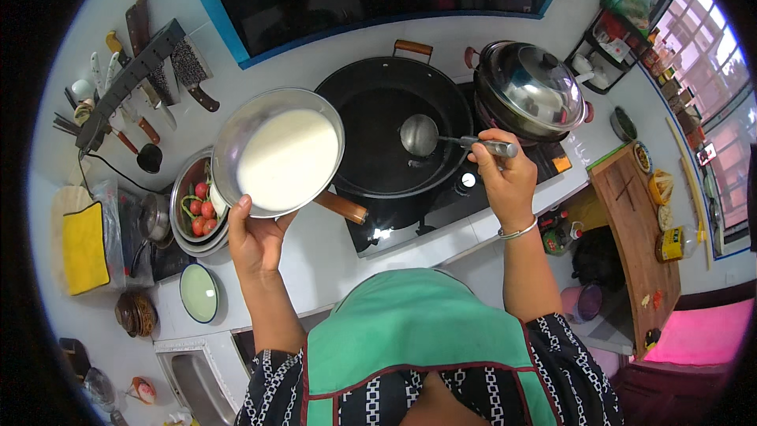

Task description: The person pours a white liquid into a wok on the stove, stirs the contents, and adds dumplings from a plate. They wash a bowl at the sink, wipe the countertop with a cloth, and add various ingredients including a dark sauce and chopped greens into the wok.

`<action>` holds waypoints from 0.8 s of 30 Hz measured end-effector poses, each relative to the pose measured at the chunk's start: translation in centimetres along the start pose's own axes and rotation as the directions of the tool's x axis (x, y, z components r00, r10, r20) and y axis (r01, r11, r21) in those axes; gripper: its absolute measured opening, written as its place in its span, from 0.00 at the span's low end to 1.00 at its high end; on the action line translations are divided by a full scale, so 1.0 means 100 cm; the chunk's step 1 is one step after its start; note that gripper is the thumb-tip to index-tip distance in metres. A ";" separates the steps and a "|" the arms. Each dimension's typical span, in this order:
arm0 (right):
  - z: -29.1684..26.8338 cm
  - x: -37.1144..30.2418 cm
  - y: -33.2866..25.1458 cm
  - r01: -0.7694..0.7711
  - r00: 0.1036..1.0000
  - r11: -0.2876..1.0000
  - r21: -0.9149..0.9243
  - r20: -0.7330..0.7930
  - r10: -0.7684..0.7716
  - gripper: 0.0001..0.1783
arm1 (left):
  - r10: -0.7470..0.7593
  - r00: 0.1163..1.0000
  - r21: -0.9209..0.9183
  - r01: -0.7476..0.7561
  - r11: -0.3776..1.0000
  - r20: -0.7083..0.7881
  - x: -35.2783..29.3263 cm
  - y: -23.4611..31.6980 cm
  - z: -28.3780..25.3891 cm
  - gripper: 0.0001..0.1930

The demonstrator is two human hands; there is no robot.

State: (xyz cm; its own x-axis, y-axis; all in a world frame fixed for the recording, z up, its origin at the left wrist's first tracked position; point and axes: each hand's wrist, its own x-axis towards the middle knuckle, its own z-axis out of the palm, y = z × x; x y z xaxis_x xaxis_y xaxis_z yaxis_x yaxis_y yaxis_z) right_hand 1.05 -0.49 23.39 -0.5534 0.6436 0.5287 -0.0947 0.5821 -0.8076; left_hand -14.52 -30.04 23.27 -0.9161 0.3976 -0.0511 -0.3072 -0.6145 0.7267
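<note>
My left hand (259,241) grips the rim of a steel bowl (223,138), thumb on the near edge. A pale, creamy liquid (292,156) fills part of the bowl, which is tipped a little toward the wok. My right hand (505,177) is closed round the handle of a metal ladle (419,136). The ladle's round cup hangs over the black wok (355,95), whose dark inside shows a slight sheen. Wooden grips stick out from the wok's far and near sides. Whether the ladle touches the wok's bottom I cannot tell.
A lidded steel pot (528,87) stands right of the wok on the black cooktop (441,221). Stacked bowls with tomatoes (203,213) and a pale green bowl (199,293) sit at left. Knives hang on a wall rack (130,83). A wooden board (631,213) lies at right.
</note>
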 end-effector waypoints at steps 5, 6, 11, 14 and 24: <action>0.021 0.009 0.000 0.155 0.982 0.960 -0.233 -0.073 -0.176 0.08 | -0.032 0.999 0.014 0.032 0.999 0.003 0.010 0.006 -0.015 0.31; 0.024 0.013 0.003 0.082 0.993 0.979 -0.188 -0.067 -0.096 0.08 | -0.041 0.999 0.013 0.041 0.999 0.004 0.012 0.007 -0.016 0.31; 0.052 0.022 0.022 -0.161 0.986 0.976 0.144 -0.011 0.165 0.10 | -0.039 0.999 0.025 0.039 0.999 0.001 0.019 0.010 -0.014 0.31; 0.054 0.025 0.023 -0.239 0.971 0.944 0.228 0.070 0.228 0.10 | -0.015 1.000 0.013 0.015 1.000 -0.019 0.020 0.007 -0.012 0.32; 0.014 0.060 0.033 -0.224 0.971 0.932 0.287 0.145 0.188 0.06 | 0.064 0.994 0.001 -0.064 0.998 -0.094 0.006 -0.007 0.008 0.28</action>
State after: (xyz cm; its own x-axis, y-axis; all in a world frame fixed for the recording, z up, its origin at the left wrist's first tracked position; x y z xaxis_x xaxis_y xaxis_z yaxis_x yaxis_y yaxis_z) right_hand -3.71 4.60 23.52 -0.6755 0.6626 0.3235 -0.2019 0.2558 -0.9454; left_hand -14.68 -28.82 23.34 -0.9541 0.2916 -0.0685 -0.2474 -0.6381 0.7291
